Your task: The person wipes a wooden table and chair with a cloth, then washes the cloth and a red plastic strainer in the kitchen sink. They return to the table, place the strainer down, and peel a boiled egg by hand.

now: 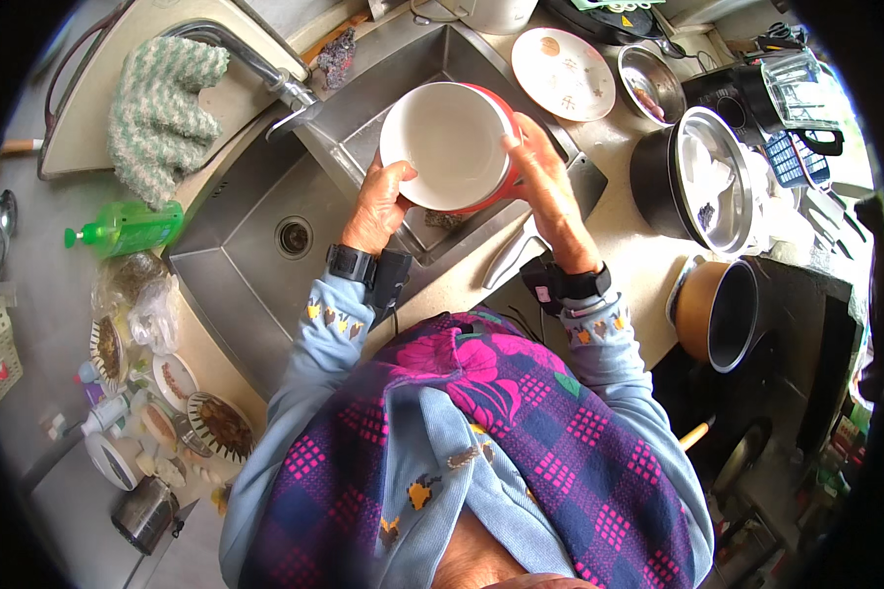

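A round bowl (449, 143), white inside and red outside, is tilted so that its inside faces me. My left hand (379, 202) grips its lower left side with the thumb over the rim. On the right side my right hand (549, 188) holds the same bowl, thumb at the rim and fingers behind. The bowl is over the right basin of a stainless steel double sink (265, 184). Just below my right hand a knife's grey handle (510, 258) lies on the counter, its blade partly hidden by that hand.
A chrome faucet (287, 88) rises behind the sink, near a green-and-white towel (163, 118). Left stands a green pump bottle (136, 227). To the right are a decorated plate (563, 73), a small metal bowl (650, 81), a dark pot with a steel bowl (714, 177) and a brown pot (700, 313).
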### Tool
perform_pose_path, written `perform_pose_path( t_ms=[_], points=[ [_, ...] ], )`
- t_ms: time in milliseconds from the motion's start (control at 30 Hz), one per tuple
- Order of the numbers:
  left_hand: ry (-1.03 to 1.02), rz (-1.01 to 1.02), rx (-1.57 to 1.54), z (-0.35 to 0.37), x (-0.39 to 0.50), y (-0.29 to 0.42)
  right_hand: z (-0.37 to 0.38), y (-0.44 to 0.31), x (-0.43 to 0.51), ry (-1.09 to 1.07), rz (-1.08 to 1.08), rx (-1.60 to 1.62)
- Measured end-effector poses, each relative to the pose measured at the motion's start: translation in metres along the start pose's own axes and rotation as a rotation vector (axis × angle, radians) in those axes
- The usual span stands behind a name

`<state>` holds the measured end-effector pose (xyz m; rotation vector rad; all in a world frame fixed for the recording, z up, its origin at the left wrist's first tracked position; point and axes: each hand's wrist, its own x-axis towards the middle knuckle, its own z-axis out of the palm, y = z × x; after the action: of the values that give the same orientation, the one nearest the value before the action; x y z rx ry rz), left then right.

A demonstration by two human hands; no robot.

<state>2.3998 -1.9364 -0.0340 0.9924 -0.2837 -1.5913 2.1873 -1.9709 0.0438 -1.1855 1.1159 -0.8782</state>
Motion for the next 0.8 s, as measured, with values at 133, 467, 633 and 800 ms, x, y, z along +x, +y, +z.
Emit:
perform_pose_path(
  t_ms=[133,467,633,800],
  points=[
    [0.058,0.089,0.186,0.003,-0.009,0.001,0.01,0.028,0.011,0.04,-0.028,-0.215],
    [-0.028,0.322,0.567,0.005,-0.018,0.025,0.025,0.083,0.019,0.236,0.234,0.391],
    [-0.033,0.453,0.584,0.011,-0.028,0.024,0.032,0.091,0.015,0.16,0.264,0.556],
    [0.184,0.68,0.842,0.012,-0.028,0.018,0.045,0.105,0.015,0.094,0.273,0.75]
  ],
)
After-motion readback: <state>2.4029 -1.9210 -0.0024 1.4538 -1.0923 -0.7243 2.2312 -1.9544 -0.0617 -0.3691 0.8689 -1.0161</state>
